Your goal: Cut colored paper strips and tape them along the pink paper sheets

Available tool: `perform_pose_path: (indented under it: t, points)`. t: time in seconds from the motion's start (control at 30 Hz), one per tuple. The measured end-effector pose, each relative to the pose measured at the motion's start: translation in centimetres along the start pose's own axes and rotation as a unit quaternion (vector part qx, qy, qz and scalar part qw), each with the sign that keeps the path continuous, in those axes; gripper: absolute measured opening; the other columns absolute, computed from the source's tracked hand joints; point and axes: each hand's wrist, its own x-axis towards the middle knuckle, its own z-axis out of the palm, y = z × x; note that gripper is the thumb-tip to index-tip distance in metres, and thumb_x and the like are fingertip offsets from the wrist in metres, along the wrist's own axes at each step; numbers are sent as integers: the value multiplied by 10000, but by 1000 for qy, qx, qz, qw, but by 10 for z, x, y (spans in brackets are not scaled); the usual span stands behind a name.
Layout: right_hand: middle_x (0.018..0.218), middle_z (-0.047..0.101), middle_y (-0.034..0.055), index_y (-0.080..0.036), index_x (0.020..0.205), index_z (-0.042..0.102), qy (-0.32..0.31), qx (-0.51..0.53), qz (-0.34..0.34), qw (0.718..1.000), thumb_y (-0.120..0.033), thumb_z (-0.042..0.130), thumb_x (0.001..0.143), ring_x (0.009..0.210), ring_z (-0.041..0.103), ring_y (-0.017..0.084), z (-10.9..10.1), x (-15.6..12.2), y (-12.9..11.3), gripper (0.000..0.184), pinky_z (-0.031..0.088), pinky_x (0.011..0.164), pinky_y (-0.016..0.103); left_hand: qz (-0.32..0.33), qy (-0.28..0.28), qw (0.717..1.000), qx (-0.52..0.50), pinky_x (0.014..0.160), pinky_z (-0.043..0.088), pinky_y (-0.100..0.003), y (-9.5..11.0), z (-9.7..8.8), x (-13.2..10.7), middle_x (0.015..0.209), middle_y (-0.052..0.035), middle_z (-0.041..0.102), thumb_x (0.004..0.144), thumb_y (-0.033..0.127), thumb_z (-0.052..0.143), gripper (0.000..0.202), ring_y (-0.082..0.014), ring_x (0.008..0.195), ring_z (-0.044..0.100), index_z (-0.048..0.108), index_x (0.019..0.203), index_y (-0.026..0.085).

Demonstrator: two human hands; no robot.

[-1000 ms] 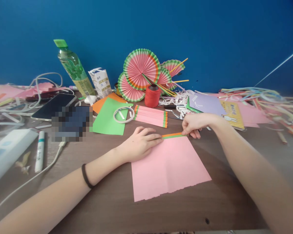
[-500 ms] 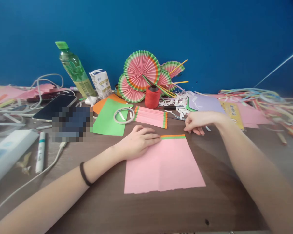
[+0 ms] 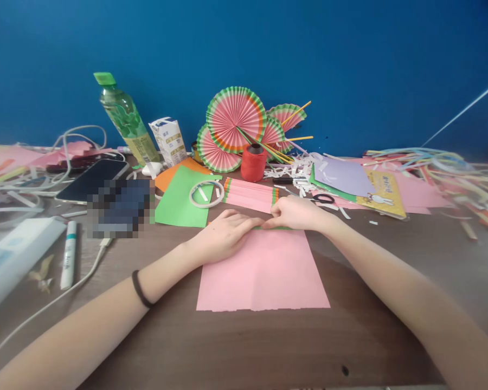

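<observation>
A pink sheet of paper (image 3: pixel 264 273) lies before me, with a green strip along its far edge and a rough near edge. My left hand (image 3: pixel 230 233) rests fairly flat on its upper left part, fingers stretched to the right. At the far edge, my right hand (image 3: pixel 295 213) has its fingers bent and pressed together on the paper's border, close to my left fingertips. Just behind is a pleated pink paper strip (image 3: pixel 248 195) with orange and green ends. Left of it, a roll of tape (image 3: pixel 193 200) lies on green paper (image 3: pixel 174 203).
Round pleated paper fans (image 3: pixel 236 119) and a red thread spool (image 3: pixel 254 163) stand against the blue wall. A green bottle (image 3: pixel 124 116), a milk carton (image 3: pixel 168 142), a phone (image 3: pixel 93 180) and a marker (image 3: pixel 68 254) are left. Scissors (image 3: pixel 323 199) and a yellow packet (image 3: pixel 386 195) lie right.
My right hand has moved left from beyond the paper's right corner onto its far edge. The pink sheet has shifted slightly left and away from me. My left hand stays on it.
</observation>
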Motion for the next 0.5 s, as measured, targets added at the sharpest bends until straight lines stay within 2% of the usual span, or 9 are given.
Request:
perform_pose_path:
  t: [0.1, 0.23, 0.37, 0.5]
  points:
    - [524, 485, 18, -178, 490, 439, 5, 0, 17, 1000, -707, 421, 665, 546, 452, 134, 5, 3, -1, 558, 204, 478, 248, 0, 7, 1000, -19, 941, 306, -358, -1, -1, 0, 1157, -72, 578, 840, 77, 310, 384, -158, 1011, 532, 405, 1199, 172]
    - [574, 526, 33, -182, 506, 465, -10, -17, 31, 999, -731, 453, 617, 575, 475, 149, 5, 3, -1, 560, 219, 484, 244, -10, -1, 999, -44, 954, 298, -345, -2, -2, 1, 1168, -44, 569, 830, 89, 357, 354, -153, 1035, 513, 428, 1164, 183]
    - [587, 536, 32, -190, 536, 480, -60, -32, 40, 997, -743, 457, 596, 581, 494, 161, 0, 1, 6, 557, 246, 490, 247, -26, -6, 999, -44, 936, 316, -349, -2, -1, 1, 1132, -38, 587, 839, 104, 367, 346, -170, 1052, 496, 466, 1157, 198]
    - [549, 526, 12, -197, 556, 496, -127, -37, 55, 990, -684, 521, 582, 533, 482, 151, -8, -2, 17, 488, 263, 484, 253, -28, -8, 999, -43, 928, 328, -351, -2, -1, 1, 1128, -46, 588, 850, 120, 368, 353, -175, 1062, 486, 480, 1174, 205]
